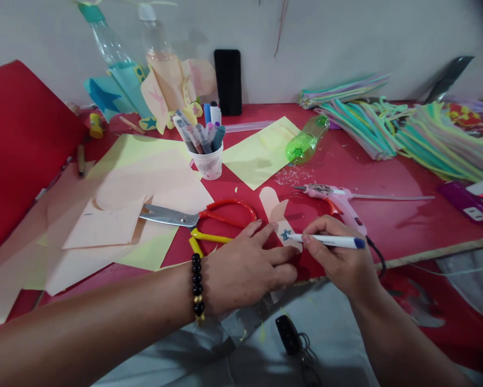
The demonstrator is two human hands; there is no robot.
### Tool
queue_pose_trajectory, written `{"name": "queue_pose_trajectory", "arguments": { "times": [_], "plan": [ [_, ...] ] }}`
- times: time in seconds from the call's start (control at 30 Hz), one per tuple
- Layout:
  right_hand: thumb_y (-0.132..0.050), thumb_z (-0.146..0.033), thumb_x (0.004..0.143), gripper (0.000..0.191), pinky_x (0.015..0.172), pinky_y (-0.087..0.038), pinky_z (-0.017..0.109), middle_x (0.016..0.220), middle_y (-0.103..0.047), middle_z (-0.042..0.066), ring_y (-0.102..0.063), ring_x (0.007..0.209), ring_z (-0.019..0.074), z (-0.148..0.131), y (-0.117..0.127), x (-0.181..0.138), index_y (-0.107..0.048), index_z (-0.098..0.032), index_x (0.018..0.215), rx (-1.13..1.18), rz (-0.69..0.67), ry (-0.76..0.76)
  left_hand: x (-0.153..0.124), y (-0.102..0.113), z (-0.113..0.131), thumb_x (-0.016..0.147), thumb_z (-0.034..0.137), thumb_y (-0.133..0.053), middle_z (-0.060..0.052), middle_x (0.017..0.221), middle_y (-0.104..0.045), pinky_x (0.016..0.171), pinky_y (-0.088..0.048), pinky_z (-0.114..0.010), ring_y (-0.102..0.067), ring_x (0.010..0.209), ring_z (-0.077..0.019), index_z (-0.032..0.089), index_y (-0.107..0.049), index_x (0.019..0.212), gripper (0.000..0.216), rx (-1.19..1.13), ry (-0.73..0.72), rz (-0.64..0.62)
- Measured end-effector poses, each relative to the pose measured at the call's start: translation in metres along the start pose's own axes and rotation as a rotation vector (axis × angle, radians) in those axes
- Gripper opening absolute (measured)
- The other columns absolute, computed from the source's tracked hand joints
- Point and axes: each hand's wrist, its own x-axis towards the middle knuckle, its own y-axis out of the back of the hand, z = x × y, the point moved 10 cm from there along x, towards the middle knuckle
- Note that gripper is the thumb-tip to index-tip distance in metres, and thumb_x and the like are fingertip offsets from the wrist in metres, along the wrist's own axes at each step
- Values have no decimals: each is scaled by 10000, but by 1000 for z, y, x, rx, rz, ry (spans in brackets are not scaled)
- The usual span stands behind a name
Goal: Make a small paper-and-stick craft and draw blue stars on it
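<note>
Near the table's front edge lies a pale pink paper cutout [279,215] with rounded ends. A small blue star outline [285,235] shows on it. My left hand [249,266] rests flat with fingers spread, its fingertips on the cutout's left and lower edges. My right hand [341,258] grips a white marker [325,241] with a dark blue end, its tip touching the paper at the star. Scissors with red handles [229,212] lie just beyond my left hand, beside a yellow-handled tool [209,236] that my hand partly hides.
A cup of markers [209,164] stands mid-table, with paper sheets [144,166] to its left. A pink glue gun [346,201] lies right of the cutout. Behind are a green bottle [305,142], a phone [228,80] and decorated bottles [160,70]; pipe cleaners [430,140] fill the right.
</note>
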Motion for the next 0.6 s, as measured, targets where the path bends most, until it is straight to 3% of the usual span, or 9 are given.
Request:
{"name": "queue_pose_trajectory", "arguments": {
  "times": [0.6],
  "plan": [
    [-575,-238,847,82,528,-408,236,664,-614,-2,-553,594,129,2,3,1,-581,-195,778,-12,34,-15,0,0,-1,911,271,-474,17,1359,-483,1030,-306,-559,-332,1308,-334,279,-569,1072,188,-5,10,-2]
  ]
}}
